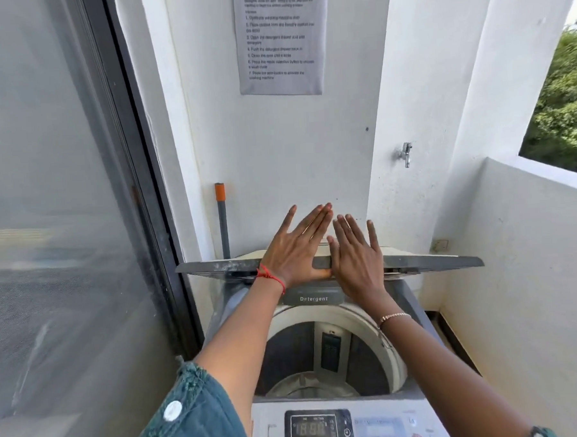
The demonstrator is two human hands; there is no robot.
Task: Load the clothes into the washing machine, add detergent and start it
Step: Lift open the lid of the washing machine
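Note:
A top-loading washing machine (415,307) stands below me with its folded lid (216,267) raised at the back. My left hand (297,248) and my right hand (357,253) lie flat against the lid's front edge, fingers spread, thumbs under it. Beneath the hands is a grey drawer marked Detergent (313,298). The drum (324,356) is open and I see no clothes in it. The control panel (320,429) at the front shows a lit display. No clothes or detergent bottle are in view.
A glass sliding door (55,203) runs along the left. A printed instruction sheet (279,38) hangs on the white wall behind. A grey pipe with an orange tip (222,218) stands at the back left, a tap (406,153) at the right, and a low balcony wall (523,256) beside the machine.

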